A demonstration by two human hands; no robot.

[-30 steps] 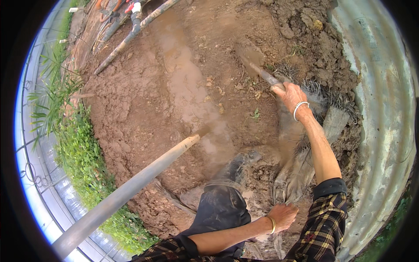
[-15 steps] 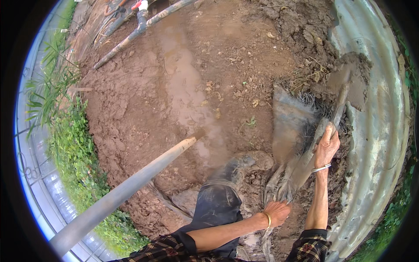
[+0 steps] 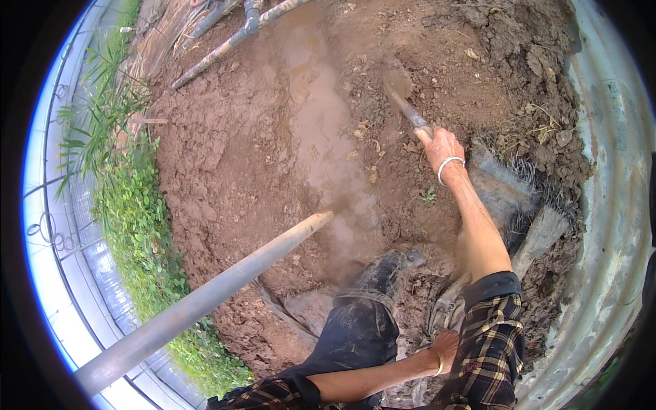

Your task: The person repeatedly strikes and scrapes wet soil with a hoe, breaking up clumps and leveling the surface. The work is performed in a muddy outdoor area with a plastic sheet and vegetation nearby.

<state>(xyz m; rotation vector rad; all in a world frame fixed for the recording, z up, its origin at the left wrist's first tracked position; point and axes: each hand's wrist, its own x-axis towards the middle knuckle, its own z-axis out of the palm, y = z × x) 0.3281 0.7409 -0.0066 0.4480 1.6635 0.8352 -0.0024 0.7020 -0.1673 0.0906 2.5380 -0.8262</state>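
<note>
While gripping a tool with the right hand, wrapping fingers round its handle, holding its blurred head over soil, right of a puddle. Bearing the left hand low near a muddy sheet, partly behind the right sleeve; cannot tell whether pinching it.

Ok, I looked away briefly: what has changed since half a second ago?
The right hand has swung left and forward, carrying the hand tool from beside the corrugated sheet to the muddy ground. Its grip on the tool stays. The left hand stays low, now partly behind the right sleeve; its hold can't be made out. The pole slants as before.
</note>
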